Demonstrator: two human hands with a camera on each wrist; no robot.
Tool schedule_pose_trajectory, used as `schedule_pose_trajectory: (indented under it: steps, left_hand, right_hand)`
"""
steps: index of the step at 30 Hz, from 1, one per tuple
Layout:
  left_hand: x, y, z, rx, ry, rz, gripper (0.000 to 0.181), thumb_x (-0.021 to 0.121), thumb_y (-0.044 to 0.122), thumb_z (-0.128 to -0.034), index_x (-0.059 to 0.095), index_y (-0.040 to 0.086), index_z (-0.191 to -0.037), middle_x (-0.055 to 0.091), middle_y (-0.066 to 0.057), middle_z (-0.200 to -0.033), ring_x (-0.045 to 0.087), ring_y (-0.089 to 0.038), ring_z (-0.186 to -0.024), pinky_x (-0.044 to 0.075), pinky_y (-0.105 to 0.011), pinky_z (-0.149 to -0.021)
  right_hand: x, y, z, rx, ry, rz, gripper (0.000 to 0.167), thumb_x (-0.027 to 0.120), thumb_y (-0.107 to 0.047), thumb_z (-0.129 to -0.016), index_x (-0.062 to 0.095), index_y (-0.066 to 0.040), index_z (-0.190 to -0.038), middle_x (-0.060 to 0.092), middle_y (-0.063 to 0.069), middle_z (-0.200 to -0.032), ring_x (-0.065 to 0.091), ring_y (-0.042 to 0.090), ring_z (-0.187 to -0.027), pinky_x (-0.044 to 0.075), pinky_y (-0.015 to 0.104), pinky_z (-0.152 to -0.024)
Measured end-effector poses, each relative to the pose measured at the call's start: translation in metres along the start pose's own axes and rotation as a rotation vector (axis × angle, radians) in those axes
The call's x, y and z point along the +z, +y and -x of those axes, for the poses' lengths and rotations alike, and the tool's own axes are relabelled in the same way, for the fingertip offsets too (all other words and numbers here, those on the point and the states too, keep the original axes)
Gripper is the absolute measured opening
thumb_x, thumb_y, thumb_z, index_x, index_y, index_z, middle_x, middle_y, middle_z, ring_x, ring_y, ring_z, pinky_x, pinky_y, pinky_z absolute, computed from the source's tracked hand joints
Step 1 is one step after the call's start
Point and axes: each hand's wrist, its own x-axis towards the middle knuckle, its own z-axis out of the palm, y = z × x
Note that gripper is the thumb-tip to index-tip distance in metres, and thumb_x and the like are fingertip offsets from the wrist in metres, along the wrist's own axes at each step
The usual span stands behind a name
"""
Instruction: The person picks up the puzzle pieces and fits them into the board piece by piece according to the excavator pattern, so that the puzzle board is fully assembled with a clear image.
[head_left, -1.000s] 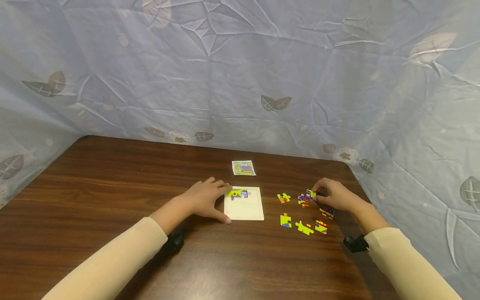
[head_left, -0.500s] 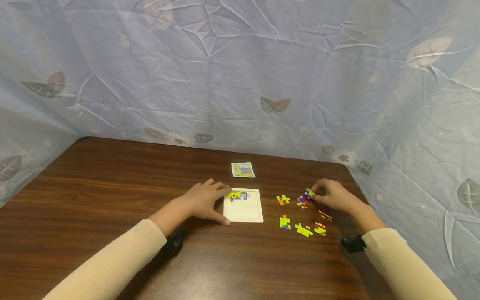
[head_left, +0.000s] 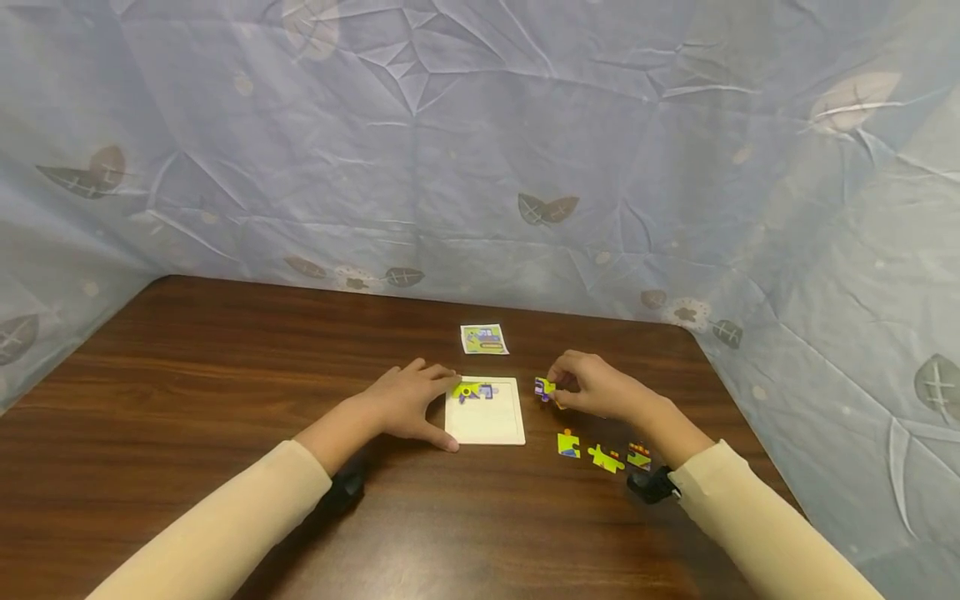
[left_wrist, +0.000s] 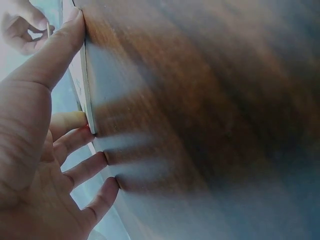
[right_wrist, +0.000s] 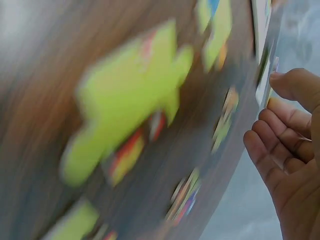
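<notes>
In the head view, a white square puzzle tray [head_left: 491, 423] lies at mid-table, with a few joined yellow-green and purple pieces [head_left: 467, 390] along its far left. My left hand [head_left: 408, 406] rests at the tray's left side, thumb at the near corner and fingers at the far one. The left wrist view shows those fingers [left_wrist: 86, 167] spread and fairly straight along the edge. Just right of the tray, my right hand [head_left: 596, 388] pinches a purple and yellow puzzle piece [head_left: 543, 388] between thumb and fingers, held above the table.
Several loose pieces lie right of the tray, among them a yellow-green and blue one [head_left: 567, 445], a yellow-green one [head_left: 606, 460] and one with red marks [head_left: 639, 455]. Others are partly hidden by the right hand. A picture card [head_left: 484, 339] lies beyond the tray.
My right hand has lifted the purple and yellow puzzle piece from the loose ones and carried it left, close to the tray. The left hand stays at the tray's edge.
</notes>
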Motion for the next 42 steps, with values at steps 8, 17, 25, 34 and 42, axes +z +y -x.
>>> schedule_pose_trajectory:
  steps: [8, 17, 25, 34, 42]
  left_hand:
    - [0.001, 0.0, -0.001, -0.004, 0.0, -0.005, 0.109, 0.08, 0.072, -0.0769, 0.042, 0.016, -0.162, 0.043, -0.007, -0.166, 0.04, -0.036, -0.149, 0.038, -0.069, -0.116]
    - [0.001, 0.0, -0.002, 0.006, 0.002, 0.001, 0.108, 0.08, 0.072, -0.077, 0.043, 0.016, -0.161, 0.044, -0.007, -0.165, 0.041, -0.036, -0.149, 0.038, -0.07, -0.116]
    - [0.001, 0.0, -0.001, 0.001, 0.007, -0.006, 0.109, 0.08, 0.072, -0.0765, 0.043, 0.015, -0.161, 0.044, -0.007, -0.166, 0.042, -0.035, -0.147, 0.039, -0.069, -0.115]
    - [0.0, 0.001, 0.0, -0.007, -0.004, -0.008, 0.108, 0.08, 0.072, -0.0777, 0.041, 0.016, -0.162, 0.043, -0.007, -0.166, 0.041, -0.035, -0.148, 0.039, -0.068, -0.116]
    - [0.0, 0.001, 0.0, -0.006, -0.001, -0.012, 0.108, 0.08, 0.072, -0.0776, 0.042, 0.015, -0.162, 0.043, -0.008, -0.166, 0.042, -0.034, -0.147, 0.039, -0.067, -0.116]
  right_hand:
    - [0.013, -0.033, -0.025, -0.002, -0.06, 0.07, 0.021, 0.075, -0.016, -0.096, 0.072, -0.003, -0.113, 0.067, 0.007, -0.109, 0.062, 0.016, -0.094, 0.058, 0.035, -0.085]
    - [0.022, -0.039, -0.035, -0.037, -0.069, 0.11, 0.023, 0.075, -0.016, -0.096, 0.072, -0.002, -0.113, 0.066, 0.008, -0.106, 0.056, 0.014, -0.09, 0.054, 0.031, -0.083]
    - [0.026, -0.041, -0.041, -0.044, -0.073, 0.132, 0.022, 0.073, -0.014, -0.097, 0.072, -0.001, -0.115, 0.066, 0.008, -0.106, 0.056, 0.015, -0.091, 0.055, 0.031, -0.082]
    - [0.025, -0.045, -0.044, -0.055, -0.077, 0.154, 0.02, 0.072, -0.011, -0.098, 0.073, -0.001, -0.114, 0.068, 0.01, -0.108, 0.063, 0.02, -0.096, 0.058, 0.034, -0.086]
    - [0.028, -0.045, -0.044, -0.05, -0.077, 0.154, 0.016, 0.072, -0.01, -0.098, 0.077, -0.003, -0.111, 0.067, 0.008, -0.104, 0.063, 0.017, -0.089, 0.057, 0.029, -0.078]
